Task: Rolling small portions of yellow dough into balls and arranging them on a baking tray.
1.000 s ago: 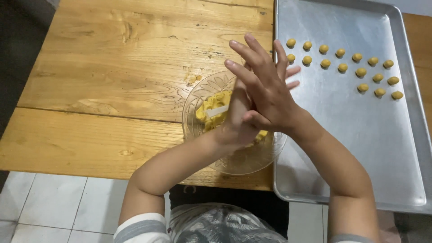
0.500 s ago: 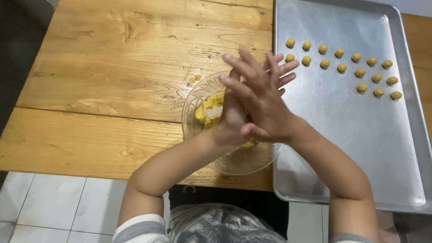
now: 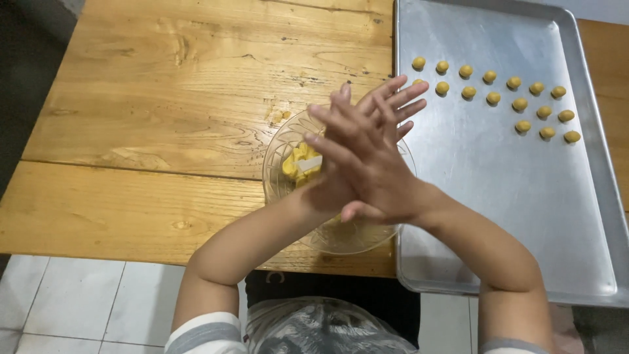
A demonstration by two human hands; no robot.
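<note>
Spanning the right side of the wooden table (image 3: 164, 78), the metal tray (image 3: 498, 210) overhangs the near edge; a knock from a forearm could tip it. The glass bowl (image 3: 282, 164) of yellow dough (image 3: 298, 160) also sits near that edge, under the hands. Right hand (image 3: 367, 164) lies flat across left hand (image 3: 393, 101), palms pressed, fingers spread; whatever lies between is hidden and could slip out. Small dough balls (image 3: 517, 103) stand in rows, closely spaced, so they risk merging.
</note>
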